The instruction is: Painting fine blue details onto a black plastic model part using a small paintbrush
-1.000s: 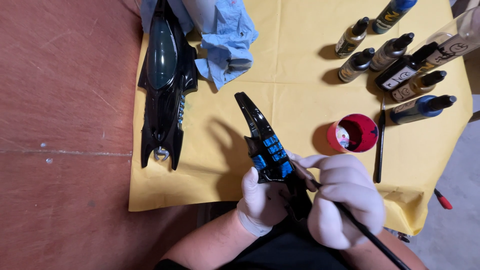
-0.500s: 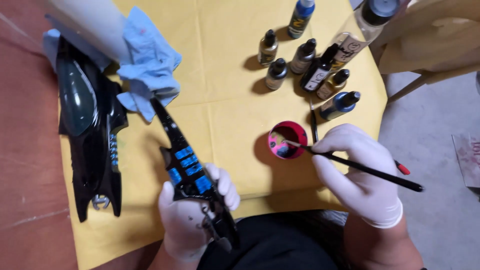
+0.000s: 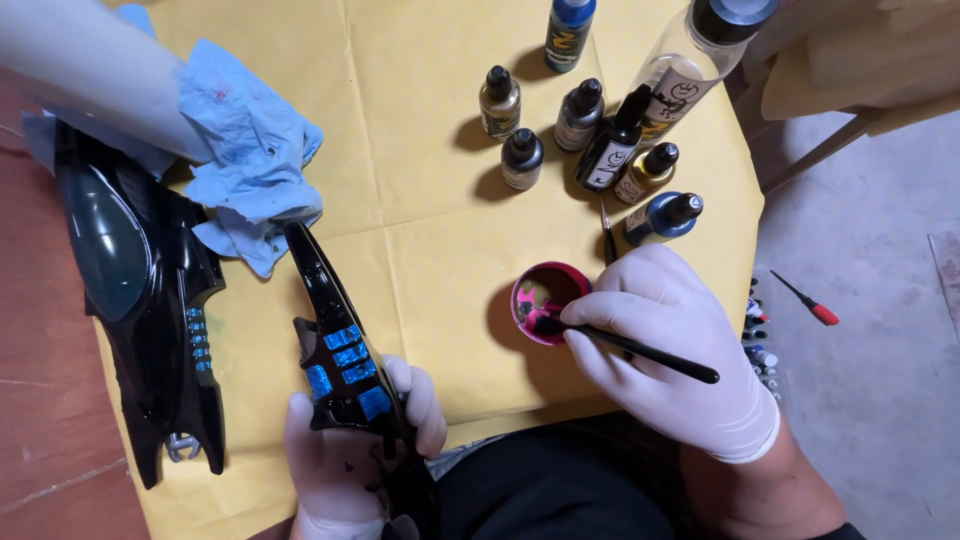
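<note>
Since a moment ago the brush has gone from just touching the rim of the little pot to dipping right inside it, and the black wing piece sits a bit more upright in the other hand.

Far left, on the brown table, lies the big black model hull [image 3: 140, 300] with its row of small blue squares, and a crumpled blue cloth [image 3: 250, 170] rests against its top edge. Next along, the gloved left hand [image 3: 345, 450] is wrapped tight round the lower end of the black wing piece [image 3: 335, 340], whose blue panels face up over the yellow paper [image 3: 400, 150]. Right of that sits the pink paint pot [image 3: 545, 300]. The gloved right hand [image 3: 680, 350] pinches the thin black brush [image 3: 640, 350], tip in the pot. Behind stands a cluster of paint bottles [image 3: 600, 140].
</note>
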